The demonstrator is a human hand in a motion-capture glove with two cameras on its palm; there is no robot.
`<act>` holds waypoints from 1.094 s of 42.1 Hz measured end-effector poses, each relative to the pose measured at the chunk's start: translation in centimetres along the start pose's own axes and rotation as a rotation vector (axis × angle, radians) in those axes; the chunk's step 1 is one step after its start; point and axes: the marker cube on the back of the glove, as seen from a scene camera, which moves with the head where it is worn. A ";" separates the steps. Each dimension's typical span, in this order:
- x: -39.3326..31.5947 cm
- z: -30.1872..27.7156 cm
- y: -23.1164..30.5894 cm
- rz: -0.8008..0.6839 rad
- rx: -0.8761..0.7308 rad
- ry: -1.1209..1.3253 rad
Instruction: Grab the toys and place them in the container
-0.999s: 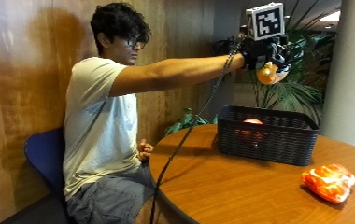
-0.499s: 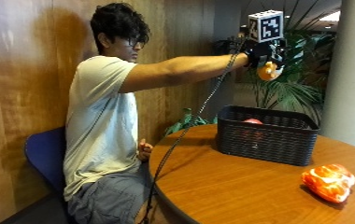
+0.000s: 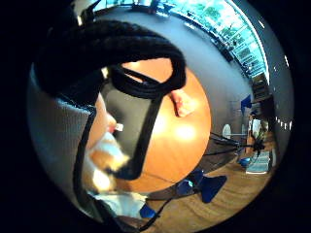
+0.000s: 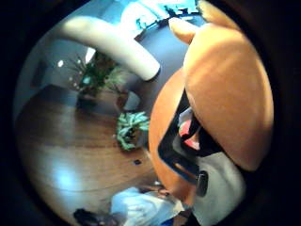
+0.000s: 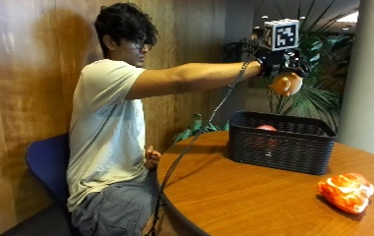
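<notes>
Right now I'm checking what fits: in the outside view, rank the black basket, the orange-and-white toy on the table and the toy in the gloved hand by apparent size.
1. Black basket
2. Orange-and-white toy, though nearer the camera
3. Held toy

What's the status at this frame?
Right hand grips orange toy, raised above basket. One toy in basket. Another toy on table. Nothing in the way.

The round wooden table lies far below the palm. A dark basket stands on it, partly hidden by black straps. An orange-red toy lies on the tabletop, apart from the basket. An orange-and-white plush toy sits close against the palm.
</notes>
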 end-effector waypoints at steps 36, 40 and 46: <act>0.5 0.0 2.1 0.016 -0.024 -0.006; 0.9 0.3 2.7 0.011 -0.040 0.027; 1.9 0.3 4.1 -0.012 -0.049 0.078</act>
